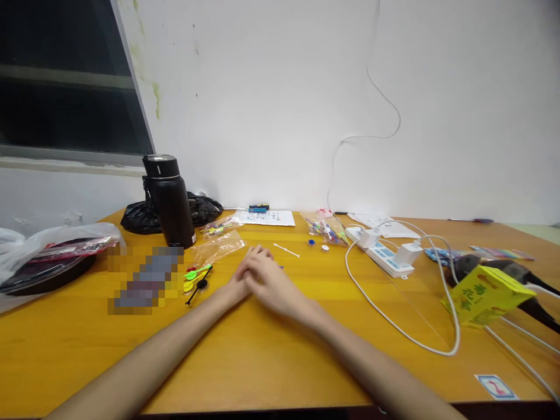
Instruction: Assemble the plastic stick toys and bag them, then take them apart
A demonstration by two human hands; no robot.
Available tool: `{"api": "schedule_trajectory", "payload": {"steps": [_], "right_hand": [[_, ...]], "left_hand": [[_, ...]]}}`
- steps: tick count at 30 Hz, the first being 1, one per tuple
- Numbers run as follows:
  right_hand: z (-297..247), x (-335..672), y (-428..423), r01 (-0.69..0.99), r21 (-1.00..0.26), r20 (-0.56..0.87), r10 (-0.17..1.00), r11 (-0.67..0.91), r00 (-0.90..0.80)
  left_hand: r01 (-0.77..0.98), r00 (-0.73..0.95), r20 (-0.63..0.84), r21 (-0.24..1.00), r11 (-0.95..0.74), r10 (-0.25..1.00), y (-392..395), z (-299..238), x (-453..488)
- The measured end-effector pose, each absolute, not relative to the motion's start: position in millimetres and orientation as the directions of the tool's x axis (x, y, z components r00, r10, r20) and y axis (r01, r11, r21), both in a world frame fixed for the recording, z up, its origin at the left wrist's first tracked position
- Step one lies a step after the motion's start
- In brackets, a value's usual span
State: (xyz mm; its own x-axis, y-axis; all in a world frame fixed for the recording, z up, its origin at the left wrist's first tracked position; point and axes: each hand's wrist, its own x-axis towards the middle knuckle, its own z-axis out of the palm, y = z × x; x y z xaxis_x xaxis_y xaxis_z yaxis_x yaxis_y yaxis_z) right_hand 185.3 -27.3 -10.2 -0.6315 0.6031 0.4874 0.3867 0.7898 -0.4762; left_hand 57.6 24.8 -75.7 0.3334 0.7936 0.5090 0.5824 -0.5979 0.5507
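My left hand (pixel 238 277) and my right hand (pixel 273 281) are together over the middle of the table, the right one lapping over the left. Fingers of both look curled in, and whatever is between them is hidden. A small bit of blue (pixel 281 267) shows just beside my right hand. Left of my hands lie a black piece with a round disc and arms (pixel 202 284), a green piece (pixel 198 272) and a yellow piece (pixel 188 286). Beyond them is a thin white stick piece (pixel 286 251), with a blue round cap (pixel 311 242) and a white round cap (pixel 325 248) farther right.
A black flask (pixel 170 204) stands at the back left near a clear plastic bag (pixel 221 248). Bagged coloured parts (pixel 326 227) lie by the wall. To the right are a white power strip (pixel 385 256), looping cables (pixel 406 341) and a yellow box (pixel 487 296).
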Motion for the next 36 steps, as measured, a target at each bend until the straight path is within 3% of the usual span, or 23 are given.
{"api": "schedule_trajectory", "payload": {"steps": [3,6,9,12,16,20,25,29,36], "right_hand": [[-9,239,18,0.603,-0.387,0.574,0.694,0.698,-0.435],[-24,289,50,0.846,-0.184,0.578,0.751,0.501,-0.319],[-47,319,65,0.917,-0.066,0.511,0.803,0.394,-0.308],[-59,329,70,0.907,-0.036,0.448,0.818,0.419,-0.360],[-54,328,69,0.865,-0.129,0.462,0.801,0.485,-0.381],[-42,314,57,0.743,-0.341,0.548,0.763,0.577,-0.341],[-38,280,29,0.462,-0.579,0.434,0.734,0.671,-0.522],[-39,267,17,0.371,-0.671,0.354,0.717,0.642,-0.600],[-32,265,19,0.268,-0.859,0.265,0.828,0.435,-0.494]], "left_hand": [[0.594,0.386,0.496,0.512,-0.621,0.778,23,-71,57],[0.623,0.410,0.479,0.474,-0.622,0.776,19,-60,58],[0.584,0.389,0.471,0.539,-0.607,0.792,14,-50,59],[0.479,0.344,0.473,0.655,-0.585,0.811,10,-45,59],[0.289,0.298,0.427,0.812,-0.507,0.854,10,-47,59],[0.110,0.200,0.383,0.906,-0.409,0.902,14,-49,60],[-0.013,0.096,0.354,0.935,-0.355,0.930,17,-49,60],[-0.104,0.086,0.310,0.948,-0.301,0.947,15,-47,61],[-0.199,0.108,0.296,0.942,-0.271,0.949,10,-45,64]]}}
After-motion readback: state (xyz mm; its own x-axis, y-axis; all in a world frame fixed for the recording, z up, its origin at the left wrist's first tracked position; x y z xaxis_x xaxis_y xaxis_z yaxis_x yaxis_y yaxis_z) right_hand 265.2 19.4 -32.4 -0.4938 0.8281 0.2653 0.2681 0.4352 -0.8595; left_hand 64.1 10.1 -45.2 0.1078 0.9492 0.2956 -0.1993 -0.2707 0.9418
